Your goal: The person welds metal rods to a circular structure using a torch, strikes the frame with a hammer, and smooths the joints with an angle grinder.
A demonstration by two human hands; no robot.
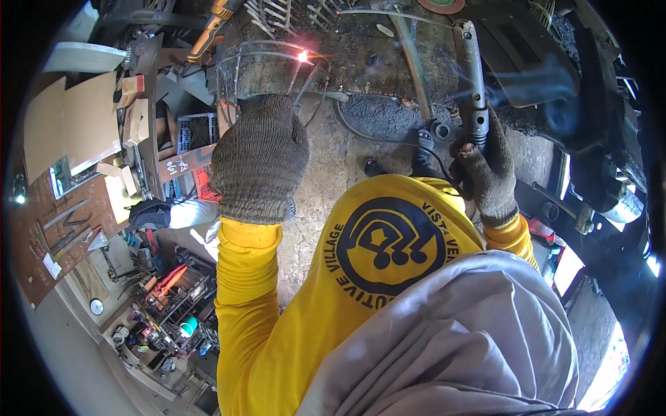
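Note:
My left hand (260, 163), in a brown knitted glove, is closed at the table's near edge, with its fingertips hidden beneath it. A thin metal rod (295, 78) runs up from the glove to a bright red-hot spot (303, 57) on a frame of thin bent rods (267, 46). My right hand (489, 173), gloved too with a fingertip bare, is wrapped round the lower end of a grey welding electrode holder (472, 80). From the holder's top a thin electrode (395, 14) reaches left, its tip apart from the hot spot.
An orange power tool (211, 31) lies at the far left of the worktable (368, 59), near several metal grates (277, 14). A reddish disc (442, 5) is at the back. Faint smoke drifts on the right. Cardboard sheets (90, 121) and a blue crate (194, 132) stand left.

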